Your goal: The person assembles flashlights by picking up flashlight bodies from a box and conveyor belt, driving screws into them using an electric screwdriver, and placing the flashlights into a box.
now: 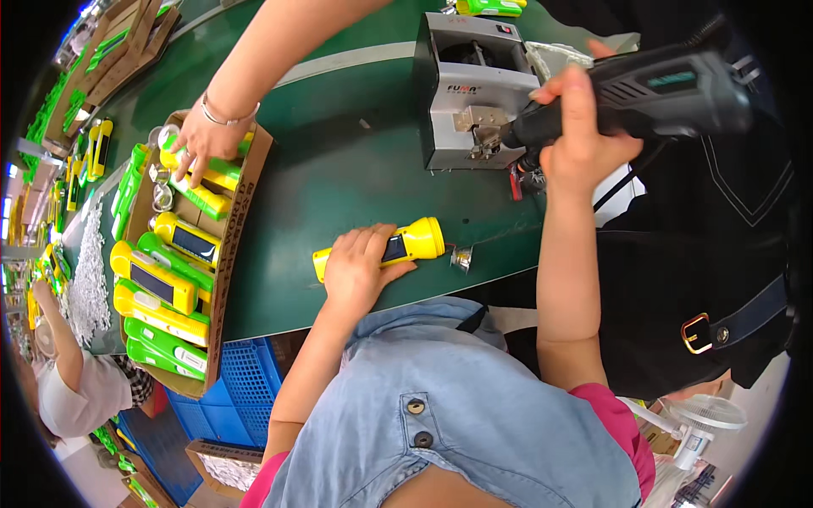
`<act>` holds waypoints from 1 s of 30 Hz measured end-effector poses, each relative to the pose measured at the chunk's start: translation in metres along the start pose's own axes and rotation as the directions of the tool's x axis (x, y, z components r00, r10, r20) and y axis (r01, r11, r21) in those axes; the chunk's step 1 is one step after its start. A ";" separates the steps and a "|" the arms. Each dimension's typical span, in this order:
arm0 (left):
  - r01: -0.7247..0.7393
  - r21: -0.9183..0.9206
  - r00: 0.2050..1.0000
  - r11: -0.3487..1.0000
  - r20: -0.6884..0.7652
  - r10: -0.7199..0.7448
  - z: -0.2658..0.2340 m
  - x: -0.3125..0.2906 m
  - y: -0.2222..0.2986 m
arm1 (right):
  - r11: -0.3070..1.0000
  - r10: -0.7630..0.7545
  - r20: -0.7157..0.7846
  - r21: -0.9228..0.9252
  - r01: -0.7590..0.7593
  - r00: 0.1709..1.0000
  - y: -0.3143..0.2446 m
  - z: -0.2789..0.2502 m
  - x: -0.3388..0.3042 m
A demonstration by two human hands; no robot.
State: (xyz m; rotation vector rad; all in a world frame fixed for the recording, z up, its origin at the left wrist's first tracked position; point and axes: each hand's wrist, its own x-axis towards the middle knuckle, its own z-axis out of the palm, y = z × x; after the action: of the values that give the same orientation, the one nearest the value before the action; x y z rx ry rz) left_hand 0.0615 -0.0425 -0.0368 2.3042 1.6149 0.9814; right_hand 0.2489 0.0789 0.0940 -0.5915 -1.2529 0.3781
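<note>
My left hand (356, 269) is closed around the body of a yellow flashlight (423, 239), which lies on the green tabletop with its head pointing right. By the flashlight's head sits a small silver reflector cup (461, 258) with a thin wire. My right hand (576, 140) grips a black electric screwdriver (660, 93), held sideways. Its nose reaches to the front outlet of a grey metal screw feeder (466, 80); whether the tip touches it I cannot tell.
Across the table, a co-worker's hand (207, 140) reaches into a cardboard box (241, 220) of several yellow and green flashlights. White small parts (85, 279) are heaped beyond it. Blue crates (246, 372) stand below the table edge. A person in black stands close at right; a white fan (699, 423) is behind.
</note>
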 end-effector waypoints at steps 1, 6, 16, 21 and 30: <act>-0.004 0.000 1.000 1.000 -0.003 0.004 -0.001 0.001 0.001 | 0.999 0.034 0.012 -0.022 -0.033 0.999 0.000 0.002 -0.002; -0.002 0.004 1.000 1.000 -0.025 0.002 -0.002 0.002 0.001 | 0.998 0.040 0.041 0.038 -0.042 0.998 0.010 0.008 -0.004; -0.018 0.006 0.999 1.000 -0.043 0.019 -0.001 0.002 0.000 | 0.995 0.100 0.054 0.017 -0.101 0.993 0.020 0.008 -0.004; -0.021 0.005 0.999 1.000 -0.045 0.021 -0.001 0.002 0.000 | 0.993 0.115 0.067 0.007 -0.116 0.991 0.021 0.010 -0.001; -0.018 0.003 0.998 1.000 -0.066 0.018 0.000 -0.002 0.001 | 0.956 0.289 0.130 -0.090 -0.279 0.948 0.032 0.014 0.012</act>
State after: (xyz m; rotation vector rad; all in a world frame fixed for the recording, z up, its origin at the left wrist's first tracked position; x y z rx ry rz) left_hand 0.0616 -0.0446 -0.0373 2.3151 1.6228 1.0707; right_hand 0.2409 0.1141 0.0870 -0.8212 -1.3239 0.6278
